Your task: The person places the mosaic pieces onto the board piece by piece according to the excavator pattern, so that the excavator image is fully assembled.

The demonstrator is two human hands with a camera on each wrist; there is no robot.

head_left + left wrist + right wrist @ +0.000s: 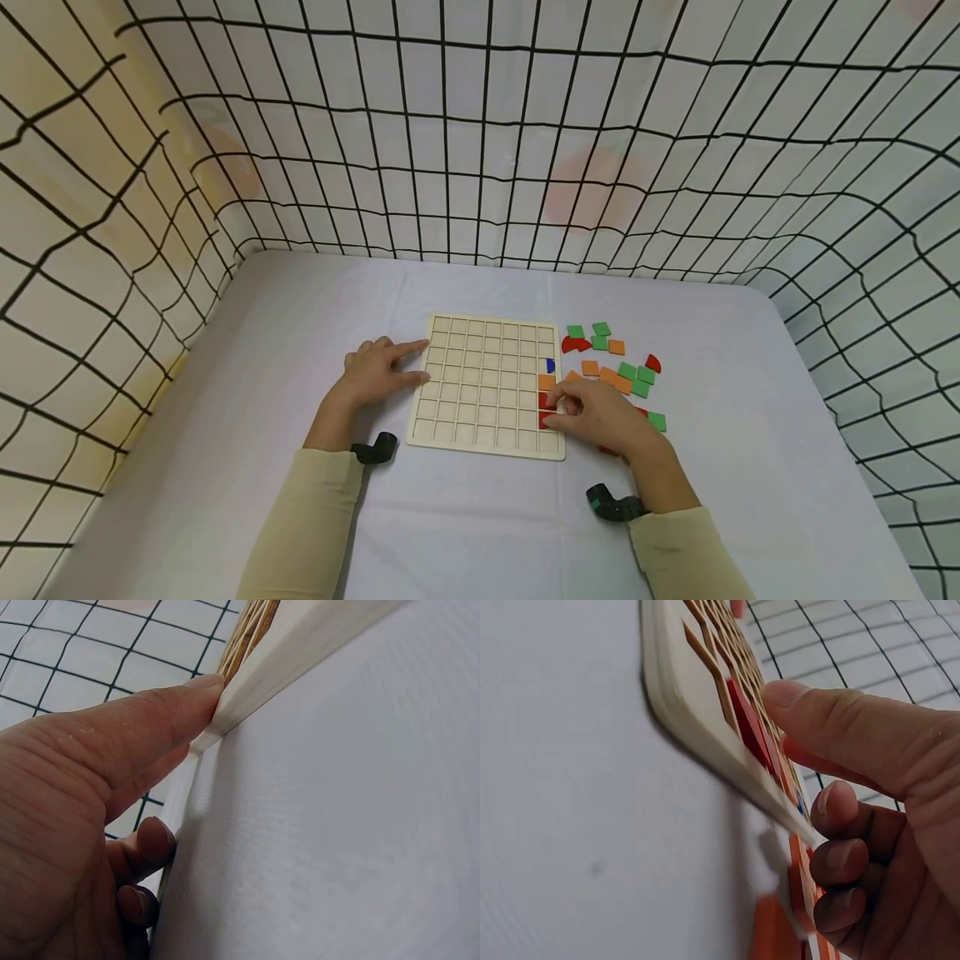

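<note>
A pale wooden grid board [472, 383] lies on the white cloth between the two hands. My left hand [375, 369] rests at its left edge, index finger and thumb stretched out and touching the rim; the wrist view shows the thumb [169, 712] against the board's side. Over the right column is my right hand [600, 412], with thumb and index finger apart at two red pieces [545, 421] in the cells. Its other fingers [840, 862] are curled in. Above the red pieces sit an orange tile [547, 382] and a small blue piece [551, 365].
Loose green tiles [601, 329], orange tiles [590, 367] and red curved pieces [653, 363] lie scattered right of the board. Some are partly covered by the right hand. Black wire mesh [465, 150] stands behind and along both sides of the table.
</note>
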